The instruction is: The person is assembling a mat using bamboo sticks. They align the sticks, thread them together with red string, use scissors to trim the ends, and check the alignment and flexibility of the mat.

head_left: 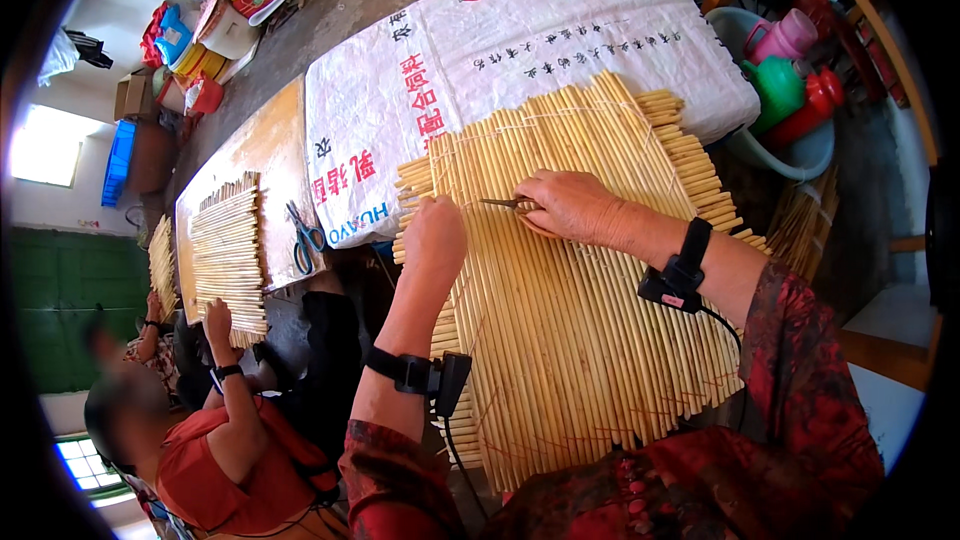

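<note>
A mat of pale, thin sticks tied side by side [580, 320] lies in front of me, on top of another stick mat [705, 180] whose ends show at its sides. My right hand [575, 208] grips a small pair of scissors [503, 203] above the mat's upper part, the blades pointing left. At the mat's left edge, close to the scissor tips, my left hand [437, 235] is closed, fingers pinched together. Whatever is between those fingers is too small to make out. Thin binding threads run across the sticks near the far and near ends.
White printed sacking [560, 35] covers the table beyond the mat. Blue-handled scissors [306, 240] lie to the left, beside another stick mat [228, 250] that a co-worker in red touches. A farther person handles one too. A basin [815, 150] with colourful jugs stands at right.
</note>
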